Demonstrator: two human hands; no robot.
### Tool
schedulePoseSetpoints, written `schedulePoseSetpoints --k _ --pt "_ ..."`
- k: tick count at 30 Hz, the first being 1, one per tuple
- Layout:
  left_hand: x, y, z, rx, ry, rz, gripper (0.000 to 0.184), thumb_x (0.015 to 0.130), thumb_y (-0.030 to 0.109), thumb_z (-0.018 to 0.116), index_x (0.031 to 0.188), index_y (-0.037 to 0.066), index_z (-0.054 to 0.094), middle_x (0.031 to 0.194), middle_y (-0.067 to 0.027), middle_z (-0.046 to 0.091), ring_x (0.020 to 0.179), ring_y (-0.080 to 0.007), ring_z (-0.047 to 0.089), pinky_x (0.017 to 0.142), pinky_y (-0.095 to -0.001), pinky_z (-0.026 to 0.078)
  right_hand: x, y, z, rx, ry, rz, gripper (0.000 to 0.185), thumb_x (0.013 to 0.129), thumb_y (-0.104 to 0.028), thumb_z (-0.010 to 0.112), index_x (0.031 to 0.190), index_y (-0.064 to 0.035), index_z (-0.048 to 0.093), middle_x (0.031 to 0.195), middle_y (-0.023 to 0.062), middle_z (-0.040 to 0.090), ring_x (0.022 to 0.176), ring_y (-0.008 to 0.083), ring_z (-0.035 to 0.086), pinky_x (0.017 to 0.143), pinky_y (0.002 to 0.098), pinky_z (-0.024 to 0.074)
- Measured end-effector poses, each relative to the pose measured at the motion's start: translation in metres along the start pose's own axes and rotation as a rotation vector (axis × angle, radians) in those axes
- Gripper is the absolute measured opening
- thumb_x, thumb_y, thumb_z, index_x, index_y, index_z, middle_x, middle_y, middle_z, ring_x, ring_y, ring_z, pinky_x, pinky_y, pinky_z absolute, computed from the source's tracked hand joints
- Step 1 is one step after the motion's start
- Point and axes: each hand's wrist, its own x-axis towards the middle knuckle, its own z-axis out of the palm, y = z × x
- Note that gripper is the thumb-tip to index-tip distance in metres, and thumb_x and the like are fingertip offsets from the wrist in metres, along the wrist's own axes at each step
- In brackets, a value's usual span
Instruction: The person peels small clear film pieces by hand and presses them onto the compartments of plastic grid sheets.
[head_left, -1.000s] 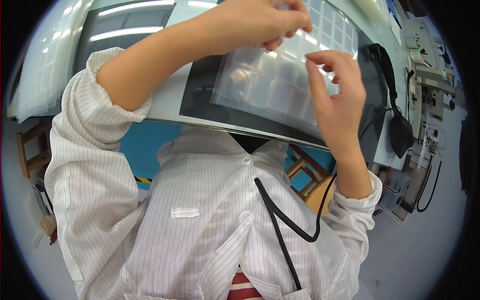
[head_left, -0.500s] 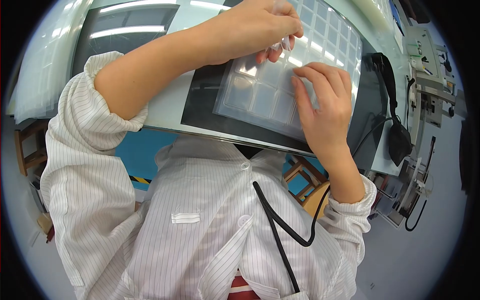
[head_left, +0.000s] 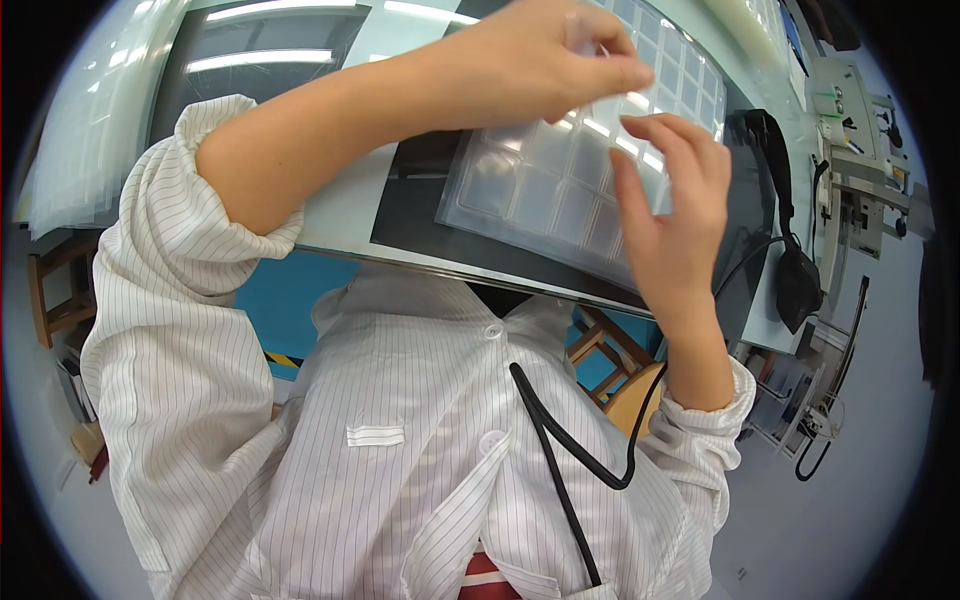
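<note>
A sheet of clear plastic with a grid of rounded rectangular pockets [head_left: 490,185] lies on a dark mat [head_left: 415,200] on the table. My left hand [head_left: 560,60] is over the sheet, fingers curled, with a bit of clear plastic film [head_left: 580,35] showing among them. Its lower fingers are mostly hidden behind the hand. Close beside it, my right hand [head_left: 680,200] hovers over the right part of the sheet, thumb and fingers apart, holding nothing that I can see.
Stacked clear plastic sheets [head_left: 95,130] stand at the far left, beside another dark panel [head_left: 265,60]. A black strap with a pouch [head_left: 795,285] lies at the table's right edge. Wooden stools [head_left: 610,350] are below the table, and machine equipment [head_left: 855,140] stands to the right.
Both hands have shifted a little to the right. My right hand's fingers have moved away from the pocket sheet's middle, and my left hand has turned so its lower fingers are less visible.
</note>
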Motion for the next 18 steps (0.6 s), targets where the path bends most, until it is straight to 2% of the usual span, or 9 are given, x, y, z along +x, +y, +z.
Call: schedulePoseSetpoints --k 6,8,10,11,13,14,15,17,18 --pt "0.005 -0.002 -0.002 0.028 0.044 -0.053 0.033 0.101 0.033 0.065 0.102 0.0 0.064 0.071 -0.0016 0.057 0.06 -0.0073 0.05 0.055 -0.0251 0.042 -0.013 0.003 0.012 -0.097 -0.033 -0.064 0.019 0.083 -0.004 0.077 0.102 -0.0026 0.072 0.105 0.0104 0.069 0.1 0.0281 0.061 0.09 0.0363 0.0473" --pt "0.004 -0.003 0.0 0.026 0.005 -0.026 0.034 0.101 0.034 0.066 0.102 0.0 0.064 0.07 -0.0017 0.058 0.061 -0.0075 0.05 0.055 -0.025 0.041 -0.012 0.006 0.01 0.045 0.031 -0.071 0.014 0.088 -0.003 0.075 0.101 -0.0015 0.071 0.103 0.0097 0.069 0.094 0.0222 0.06 0.085 0.0327 0.0463" --pt "-0.008 0.012 0.002 0.212 -0.119 0.204 0.032 0.1 0.032 0.067 0.103 0.0 0.064 0.073 -0.0034 0.06 0.062 -0.0079 0.051 0.057 -0.0249 0.041 -0.009 0.005 -0.002 0.162 0.059 -0.007 0.012 0.09 -0.002 0.073 0.102 -0.0011 0.07 0.104 0.0082 0.069 0.093 0.0186 0.059 0.083 0.0303 0.0452" --pt "-0.008 0.006 0.001 0.208 -0.118 0.202 0.032 0.1 0.032 0.067 0.103 0.0 0.064 0.073 -0.0034 0.06 0.062 -0.0079 0.051 0.057 -0.0249 0.041 -0.007 0.004 -0.006 0.278 0.088 0.059 0.009 0.093 -0.002 0.071 0.102 -0.0008 0.07 0.104 0.0066 0.069 0.091 0.015 0.057 0.08 0.0279 0.044" --pt "-0.008 0.0 0.003 0.195 -0.255 0.371 0.031 0.099 0.03 0.068 0.103 0.0 0.065 0.077 -0.0057 0.063 0.063 -0.0087 0.052 0.058 -0.0248 0.041 -0.006 0.002 -0.009 0.328 0.087 0.082 0.008 0.096 -0.001 0.068 0.104 -0.0008 0.069 0.105 0.0041 0.068 0.089 0.0113 0.055 0.076 0.0249 0.0419" --pt "-0.002 0.0 -0.001 0.091 -0.326 0.019 0.026 0.1 0.024 0.064 0.104 -0.001 0.065 0.079 -0.0059 0.063 0.061 -0.0092 0.053 0.055 -0.025 0.041 -0.006 0.0 -0.007 0.284 0.08 0.095 0.009 0.095 -0.001 0.068 0.104 -0.0009 0.069 0.105 0.0043 0.068 0.088 0.0114 0.055 0.075 0.0252 0.0421" --pt "-0.002 0.004 -0.001 0.09 -0.329 0.018 0.026 0.1 0.024 0.064 0.104 -0.001 0.065 0.079 -0.0059 0.063 0.061 -0.0092 0.053 0.055 -0.025 0.041 -0.006 -0.001 -0.006 0.241 0.075 0.105 0.01 0.095 -0.001 0.068 0.105 -0.0011 0.069 0.105 0.0045 0.068 0.087 0.0115 0.055 0.074 0.0254 0.0423" --pt "-0.006 0.009 0.001 0.022 -0.146 -0.138 0.021 0.1 0.018 0.057 0.105 -0.002 0.065 0.077 -0.004 0.061 0.058 -0.0094 0.053 0.052 -0.0253 0.041 -0.015 -0.006 -0.006 0.194 0.052 0.094 0.013 0.092 -0.001 0.071 0.105 -0.0008 0.069 0.105 0.0062 0.068 0.087 0.0139 0.056 0.073 0.0261 0.0426" --pt "-0.004 0.008 0.0 -0.002 -0.149 -0.091 0.02 0.098 0.012 0.053 0.106 -0.002 0.064 0.076 -0.0027 0.06 0.055 -0.0093 0.053 0.049 -0.0255 0.042 -0.021 -0.011 -0.007 0.143 0.012 0.085 0.016 0.09 0.0 0.072 0.105 -0.0008 0.069 0.105 0.0077 0.068 0.087 0.016 0.057 0.075 0.0272 0.0439"
